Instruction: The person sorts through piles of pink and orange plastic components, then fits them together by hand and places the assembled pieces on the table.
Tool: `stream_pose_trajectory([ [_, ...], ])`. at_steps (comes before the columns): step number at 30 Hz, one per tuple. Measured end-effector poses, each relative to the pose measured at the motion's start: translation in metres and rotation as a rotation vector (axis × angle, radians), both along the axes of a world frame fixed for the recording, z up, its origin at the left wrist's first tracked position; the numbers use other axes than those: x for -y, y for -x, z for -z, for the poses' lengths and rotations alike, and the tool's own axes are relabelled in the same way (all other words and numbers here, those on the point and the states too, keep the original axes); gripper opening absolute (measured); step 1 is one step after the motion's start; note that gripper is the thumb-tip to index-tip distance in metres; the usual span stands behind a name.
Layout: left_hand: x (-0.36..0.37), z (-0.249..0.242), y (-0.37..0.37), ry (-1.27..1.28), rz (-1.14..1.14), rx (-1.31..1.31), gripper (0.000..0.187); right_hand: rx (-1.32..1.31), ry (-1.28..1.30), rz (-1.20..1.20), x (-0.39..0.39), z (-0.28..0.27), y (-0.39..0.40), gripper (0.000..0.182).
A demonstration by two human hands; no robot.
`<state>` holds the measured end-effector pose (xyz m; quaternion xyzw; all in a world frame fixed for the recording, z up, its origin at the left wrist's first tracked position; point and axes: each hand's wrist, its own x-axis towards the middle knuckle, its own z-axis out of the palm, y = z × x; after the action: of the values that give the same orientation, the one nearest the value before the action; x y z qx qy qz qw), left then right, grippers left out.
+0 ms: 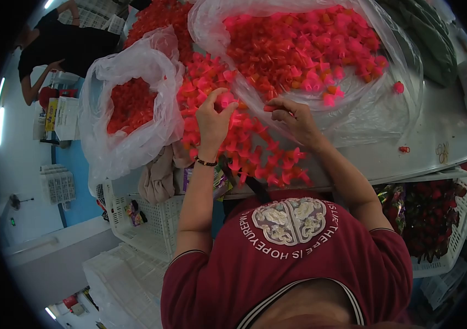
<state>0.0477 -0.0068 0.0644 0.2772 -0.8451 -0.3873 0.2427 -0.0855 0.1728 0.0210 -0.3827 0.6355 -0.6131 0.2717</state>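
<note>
My left hand (215, 122), a dark bracelet at its wrist, pinches a bright pink plastic piece (226, 99) between thumb and fingers. To its right, my right hand (297, 120) is closed on a small red plastic piece (269, 108), whose end sticks out from the fingertips. The two hands are apart, above a loose pile of pink-red plastic pieces (244, 145) on the table. Behind my right hand, an opened clear plastic bag (354, 112) bears a large heap of pink and red pieces (310, 49). The exact kind of these pieces is too small to make out.
A clear bag of red pieces (129, 107) stands at left. On the metal table (436, 126) lie a stray red piece (404, 149) and rubber bands (442, 153). White crates (463, 219) flank me below the table edge. Another person (63, 46) stands at far left.
</note>
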Motion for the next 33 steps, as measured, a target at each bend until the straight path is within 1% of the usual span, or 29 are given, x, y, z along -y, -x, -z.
stream_pose_trajectory([
  [1,-0.002,0.004,0.002,0.039,-0.007,0.013,0.036,0.189,-0.015,-0.046,0.000,-0.002,-0.001,0.022],
  [2,-0.004,0.007,0.004,0.080,-0.015,0.025,0.034,0.193,-0.020,-0.037,0.000,0.000,-0.002,0.022],
  [3,-0.007,0.008,0.006,0.075,-0.007,0.028,0.034,0.310,0.043,-0.047,0.001,0.002,-0.003,0.021],
  [4,-0.009,0.008,0.007,0.252,-0.026,0.051,0.032,0.427,0.108,-0.056,0.001,0.003,-0.002,0.021],
  [5,-0.011,0.009,0.009,0.430,-0.045,0.071,0.030,0.430,0.106,-0.049,0.001,0.004,-0.001,0.021],
  [7,-0.020,0.003,0.011,0.392,-0.038,0.121,0.028,0.493,0.190,-0.081,0.000,0.004,0.002,0.023],
  [9,-0.026,0.006,0.013,0.354,-0.037,0.171,0.026,0.506,0.187,-0.102,-0.003,0.001,0.004,0.023],
  [11,-0.027,0.014,0.013,0.248,0.059,0.158,0.022,0.517,0.188,-0.130,-0.003,0.001,0.004,0.024],
  [14,-0.042,0.013,0.018,0.238,0.117,0.182,0.021,0.547,0.212,-0.142,-0.002,0.003,0.004,0.024],
  [17,-0.052,0.009,0.022,0.255,0.100,0.241,0.020,0.508,0.201,-0.172,-0.003,0.004,0.004,0.024],
  [21,-0.056,0.014,0.024,0.222,0.108,0.221,0.020,0.529,0.173,-0.165,-0.004,0.005,0.005,0.024],
  [23,-0.057,0.016,0.024,0.149,0.110,0.172,0.018,0.533,0.174,-0.166,-0.005,0.006,0.005,0.024],
  [24,-0.057,0.013,0.024,0.150,0.111,0.173,0.018,0.463,0.176,-0.136,-0.005,0.004,0.004,0.024],
  [25,-0.058,0.008,0.023,0.013,0.144,0.140,0.019,0.393,0.178,-0.106,-0.005,0.002,0.003,0.024],
  [26,-0.059,0.006,0.023,-0.125,0.175,0.107,0.019,0.394,0.178,-0.106,-0.004,0.000,0.001,0.024],
  [27,-0.057,0.007,0.022,-0.125,0.175,0.108,0.019,0.373,0.242,-0.052,-0.004,-0.003,-0.002,0.023],
  [28,-0.055,0.009,0.021,-0.252,0.202,0.063,0.021,0.351,0.307,0.002,-0.003,-0.004,-0.003,0.022],
  [29,-0.054,0.011,0.020,-0.378,0.230,0.018,0.022,0.352,0.308,0.003,-0.004,-0.002,-0.002,0.022],
  [30,-0.053,0.013,0.019,-0.378,0.231,0.020,0.022,0.267,0.294,0.008,-0.006,0.001,0.001,0.023],
  [31,-0.053,0.014,0.019,-0.431,0.220,0.004,0.022,0.183,0.279,0.013,-0.007,0.002,0.002,0.024],
  [32,-0.052,0.015,0.018,-0.484,0.208,-0.012,0.022,0.185,0.278,0.013,-0.007,0.003,0.003,0.024],
  [33,-0.053,0.015,0.017,-0.484,0.207,-0.010,0.022,0.149,0.302,0.015,-0.008,0.001,0.003,0.023],
])
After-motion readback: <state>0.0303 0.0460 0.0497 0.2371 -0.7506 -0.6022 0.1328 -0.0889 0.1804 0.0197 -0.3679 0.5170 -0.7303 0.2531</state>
